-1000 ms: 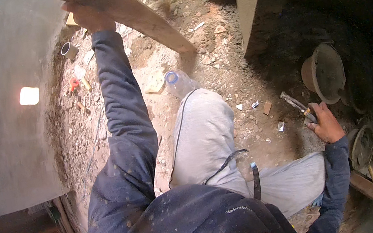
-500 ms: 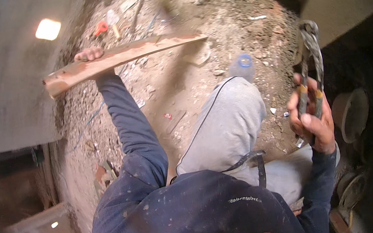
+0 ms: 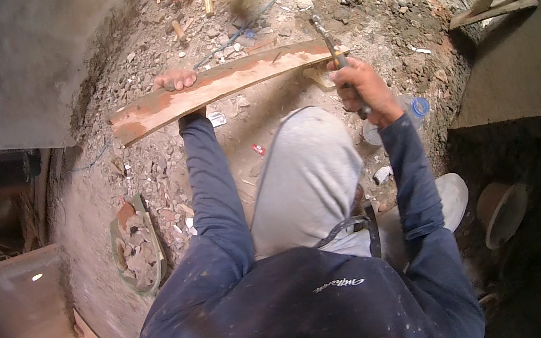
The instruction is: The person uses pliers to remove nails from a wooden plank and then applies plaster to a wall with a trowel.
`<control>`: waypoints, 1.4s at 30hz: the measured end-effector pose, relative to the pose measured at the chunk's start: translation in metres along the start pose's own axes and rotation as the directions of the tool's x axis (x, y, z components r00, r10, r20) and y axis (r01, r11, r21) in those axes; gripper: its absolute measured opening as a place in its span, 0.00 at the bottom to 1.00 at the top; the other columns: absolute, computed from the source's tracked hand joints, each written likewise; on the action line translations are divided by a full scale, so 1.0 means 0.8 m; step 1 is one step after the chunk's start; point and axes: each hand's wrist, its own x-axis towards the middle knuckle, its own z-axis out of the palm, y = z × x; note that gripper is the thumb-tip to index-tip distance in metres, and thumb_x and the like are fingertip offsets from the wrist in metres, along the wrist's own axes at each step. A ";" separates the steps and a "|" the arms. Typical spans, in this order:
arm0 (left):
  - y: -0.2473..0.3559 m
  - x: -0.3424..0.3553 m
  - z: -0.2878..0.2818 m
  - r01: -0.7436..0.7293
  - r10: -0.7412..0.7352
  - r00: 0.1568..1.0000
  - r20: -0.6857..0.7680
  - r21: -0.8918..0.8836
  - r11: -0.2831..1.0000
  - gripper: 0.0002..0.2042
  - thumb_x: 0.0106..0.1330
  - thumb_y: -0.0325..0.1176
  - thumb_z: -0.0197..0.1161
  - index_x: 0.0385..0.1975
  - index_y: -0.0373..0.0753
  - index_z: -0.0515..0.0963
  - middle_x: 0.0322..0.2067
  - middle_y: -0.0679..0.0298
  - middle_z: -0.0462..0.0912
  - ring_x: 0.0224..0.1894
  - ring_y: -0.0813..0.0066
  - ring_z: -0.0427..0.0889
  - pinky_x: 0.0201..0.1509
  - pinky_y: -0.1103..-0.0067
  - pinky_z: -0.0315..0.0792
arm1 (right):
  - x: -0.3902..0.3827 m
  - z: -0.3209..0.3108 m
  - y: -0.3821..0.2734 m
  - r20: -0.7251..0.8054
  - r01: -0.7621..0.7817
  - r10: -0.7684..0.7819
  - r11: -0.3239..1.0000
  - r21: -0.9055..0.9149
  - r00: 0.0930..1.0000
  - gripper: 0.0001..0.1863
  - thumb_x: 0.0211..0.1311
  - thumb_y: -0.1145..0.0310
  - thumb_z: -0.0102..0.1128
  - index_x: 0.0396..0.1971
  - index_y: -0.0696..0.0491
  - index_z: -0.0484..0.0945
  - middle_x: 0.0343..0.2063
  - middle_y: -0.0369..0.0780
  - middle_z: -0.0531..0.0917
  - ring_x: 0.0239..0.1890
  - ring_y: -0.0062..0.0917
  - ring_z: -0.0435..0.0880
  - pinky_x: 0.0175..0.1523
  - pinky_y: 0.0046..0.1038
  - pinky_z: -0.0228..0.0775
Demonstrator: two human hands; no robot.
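My left hand (image 3: 175, 80) is closed around the left part of a wooden board (image 3: 203, 93), its fingers over the far edge. The board is rough, stained reddish brown along its top, and is held across in front of me above the ground. What looks like a nail (image 3: 275, 57) sticks out of its face on the right. My right hand (image 3: 363, 88) grips a pair of metal pincers (image 3: 330, 41) by the yellow and dark handles, jaws pointing up and away. The pincers are seen edge-on beside the board's right end; I cannot tell whether they touch it.
Rubble covers the ground. A clear plastic bottle (image 3: 415, 107) with a blue ring lies beyond my right forearm. At left is a green container (image 3: 156, 249) of broken pieces. A plastering float (image 3: 492, 11) rests at the right; a pale round tub (image 3: 505, 214) stands lower right.
My right hand has swung inward and up with the pincers, from the far right to the board's right end. In the picture, the board and left hand now sit farther right.
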 end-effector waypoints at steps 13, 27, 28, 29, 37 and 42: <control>0.002 -0.018 -0.015 -0.006 0.006 0.998 0.055 0.006 1.000 0.20 0.75 0.43 0.40 0.16 0.48 0.64 0.18 0.69 0.72 0.23 0.70 0.70 0.36 0.72 0.66 | 0.077 0.004 0.116 0.153 0.450 -0.461 0.649 -0.614 0.874 0.22 0.57 0.71 0.59 0.52 0.55 0.68 0.28 0.38 0.73 0.26 0.25 0.74 0.33 0.27 0.71; -0.001 0.014 -0.044 0.095 -0.071 0.968 0.242 -0.092 0.991 0.23 0.76 0.47 0.39 0.14 0.49 0.61 0.17 0.70 0.71 0.23 0.70 0.72 0.34 0.72 0.66 | 0.076 -0.020 0.106 -0.234 0.249 -0.495 0.724 -0.643 0.837 0.24 0.51 0.68 0.63 0.48 0.56 0.68 0.33 0.43 0.78 0.35 0.33 0.77 0.43 0.35 0.71; 0.000 0.009 -0.039 0.113 -0.090 0.977 0.194 -0.111 0.987 0.24 0.76 0.47 0.39 0.13 0.49 0.60 0.16 0.70 0.71 0.23 0.70 0.72 0.34 0.72 0.66 | 0.062 -0.002 0.080 -0.367 0.199 -0.442 0.817 -0.541 0.818 0.23 0.52 0.68 0.62 0.48 0.57 0.68 0.34 0.42 0.77 0.35 0.30 0.77 0.44 0.34 0.71; 0.002 0.010 -0.037 0.102 -0.083 0.977 0.196 -0.090 0.991 0.24 0.76 0.46 0.38 0.13 0.49 0.60 0.17 0.70 0.72 0.23 0.70 0.72 0.34 0.72 0.66 | 0.065 0.006 0.080 -0.446 0.261 -0.506 0.824 -0.503 0.738 0.22 0.52 0.68 0.62 0.47 0.58 0.68 0.34 0.41 0.76 0.35 0.30 0.76 0.44 0.34 0.71; 0.004 -0.008 -0.037 0.042 -0.045 0.987 0.153 0.023 0.999 0.23 0.76 0.43 0.36 0.14 0.48 0.62 0.19 0.67 0.75 0.23 0.68 0.73 0.35 0.70 0.66 | 0.098 0.000 0.156 0.041 0.300 -0.438 0.541 -0.785 0.898 0.19 0.56 0.66 0.60 0.44 0.58 0.67 0.33 0.49 0.80 0.34 0.40 0.81 0.42 0.38 0.73; -0.004 -0.015 -0.029 0.046 -0.035 0.992 0.123 -0.090 0.995 0.22 0.76 0.44 0.37 0.15 0.48 0.62 0.18 0.68 0.72 0.23 0.70 0.72 0.34 0.72 0.66 | 0.059 0.040 0.100 -0.396 0.299 -0.618 0.726 -0.620 0.680 0.22 0.54 0.69 0.58 0.47 0.56 0.63 0.32 0.52 0.79 0.34 0.43 0.81 0.43 0.41 0.72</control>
